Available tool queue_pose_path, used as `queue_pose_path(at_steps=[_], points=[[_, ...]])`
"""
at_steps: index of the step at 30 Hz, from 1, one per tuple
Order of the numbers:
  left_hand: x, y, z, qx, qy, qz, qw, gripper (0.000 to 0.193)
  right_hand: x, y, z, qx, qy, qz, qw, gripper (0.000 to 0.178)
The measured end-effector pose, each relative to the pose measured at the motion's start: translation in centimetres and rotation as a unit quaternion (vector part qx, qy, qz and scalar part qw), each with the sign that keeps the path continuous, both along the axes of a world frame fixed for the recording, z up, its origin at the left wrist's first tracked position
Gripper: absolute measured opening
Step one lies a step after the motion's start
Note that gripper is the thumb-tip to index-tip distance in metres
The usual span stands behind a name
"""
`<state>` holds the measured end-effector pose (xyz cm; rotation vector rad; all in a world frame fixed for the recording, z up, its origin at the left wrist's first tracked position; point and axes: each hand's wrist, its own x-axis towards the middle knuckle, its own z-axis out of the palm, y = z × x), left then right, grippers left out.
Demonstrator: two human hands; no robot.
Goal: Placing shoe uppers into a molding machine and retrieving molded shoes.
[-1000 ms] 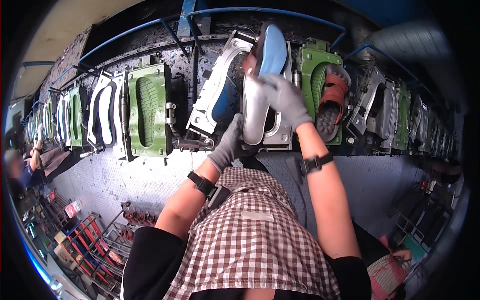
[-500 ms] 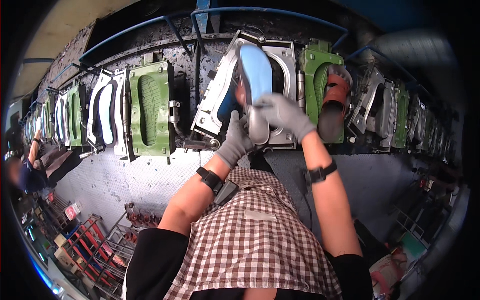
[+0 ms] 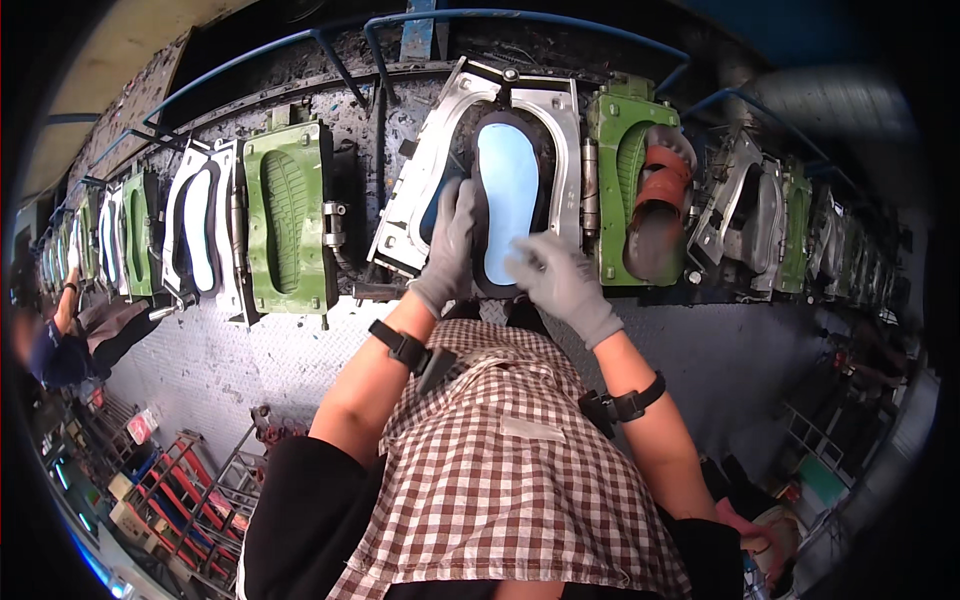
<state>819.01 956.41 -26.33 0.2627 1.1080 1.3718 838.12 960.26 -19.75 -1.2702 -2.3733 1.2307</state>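
Your left hand (image 3: 448, 250), gloved in grey, lies with fingers nearly straight and pressed flat against the left edge of the dark sole with its light-blue insert (image 3: 506, 200); it grips nothing. Your right hand (image 3: 558, 282), also gloved, spreads its fingers loosely over the sole's lower end, touching it. The sole sits in the open metal mould (image 3: 560, 120), just above your fingertips. A green mould (image 3: 290, 215) stands well left of your left fingers; a brown sandal (image 3: 660, 205) rests right of your right fingers.

Both bare forearms rise from the lower frame toward upper centre; the grey-gloved left hand (image 3: 449, 248) and grey-gloved right hand (image 3: 560, 285) press forward, fingers spread.
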Motion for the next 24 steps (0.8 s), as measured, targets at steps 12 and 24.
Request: queue_pose_path(at_steps=[12, 24], points=[[0.2, 6.8, 0.8, 0.054, 0.065, -0.031, 0.996, 0.077, -2.5, 0.3, -3.3, -0.109, 0.055, -0.316, 0.941, 0.039], [4.0, 9.8, 3.3, -0.007, 0.220, 0.023, 0.975, 0.090, -0.1, 7.8, -2.6, 0.031, 0.022, -0.172, 0.984, 0.052]])
